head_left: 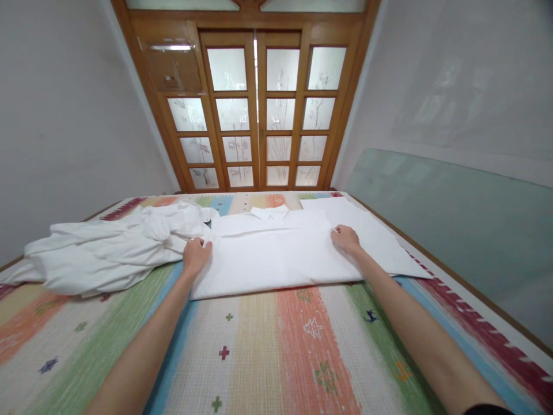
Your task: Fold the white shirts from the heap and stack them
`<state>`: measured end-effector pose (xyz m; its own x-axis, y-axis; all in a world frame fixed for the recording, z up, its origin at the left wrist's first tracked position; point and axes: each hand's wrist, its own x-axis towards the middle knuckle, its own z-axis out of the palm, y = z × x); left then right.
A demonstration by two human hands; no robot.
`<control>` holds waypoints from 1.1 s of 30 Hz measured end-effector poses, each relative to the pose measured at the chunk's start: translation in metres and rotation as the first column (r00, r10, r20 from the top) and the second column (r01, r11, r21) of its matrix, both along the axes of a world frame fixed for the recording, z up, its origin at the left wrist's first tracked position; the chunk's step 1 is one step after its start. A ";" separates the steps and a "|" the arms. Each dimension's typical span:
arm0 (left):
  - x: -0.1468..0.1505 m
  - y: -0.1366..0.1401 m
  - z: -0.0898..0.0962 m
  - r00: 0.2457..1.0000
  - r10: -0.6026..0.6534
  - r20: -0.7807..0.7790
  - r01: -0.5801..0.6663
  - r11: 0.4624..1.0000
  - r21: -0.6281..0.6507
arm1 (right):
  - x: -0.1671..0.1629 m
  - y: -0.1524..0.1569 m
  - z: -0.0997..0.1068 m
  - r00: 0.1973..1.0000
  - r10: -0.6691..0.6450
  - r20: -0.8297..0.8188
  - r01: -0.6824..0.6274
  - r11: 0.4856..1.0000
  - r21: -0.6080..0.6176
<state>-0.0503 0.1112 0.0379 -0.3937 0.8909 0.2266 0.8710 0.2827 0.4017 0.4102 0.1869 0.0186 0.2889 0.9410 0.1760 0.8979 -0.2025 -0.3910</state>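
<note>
A white collared shirt (pixel 268 253) lies flat before me, its body folded up so the lower edge runs straight across and the collar points away. At its left edge my left hand (pixel 197 255) is closed, fingers pinching the cloth. My right hand (pixel 345 237) pinches the shirt near its right side, thumb and fingers together. Beyond my right hand more flat white cloth (pixel 380 248) spreads to the right; whether it belongs to the same shirt I cannot tell. Left of my left hand lies a crumpled white garment (pixel 108 248) with a knotted or bunched part.
Everything rests on a striped, patterned cloth (pixel 254 357) covering a wide surface. A pale green glass-like panel (pixel 453 213) leans along the right wall. Wooden doors with glass panes (pixel 259 109) stand at the far end, with grey walls on both sides.
</note>
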 end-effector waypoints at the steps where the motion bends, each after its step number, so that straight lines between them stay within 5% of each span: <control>1: -0.002 0.001 0.001 1.000 0.010 0.023 -0.009 1.000 -0.018 | 0.000 0.000 0.001 1.000 -0.002 -0.006 0.002 1.000 -0.003; 8: -0.012 0.006 0.011 0.961 -0.005 0.278 0.051 0.986 -0.160 | 0.003 -0.003 0.007 0.974 0.076 -0.213 -0.085 0.996 -0.034; 17: 0.000 -0.018 0.013 0.899 -0.124 0.419 0.142 0.990 -0.013 | 0.011 -0.021 0.008 0.846 0.179 -0.501 -0.161 0.984 0.081; 25: -0.004 -0.092 0.004 0.813 -0.159 0.560 0.220 0.975 -0.042 | 0.031 -0.099 0.012 0.790 0.248 -0.560 -0.251 0.965 0.074; 33: -0.012 -0.164 -0.021 0.900 -0.212 0.380 0.247 0.968 -0.045 | 0.049 -0.179 -0.002 0.871 0.374 -0.318 -0.347 0.927 0.141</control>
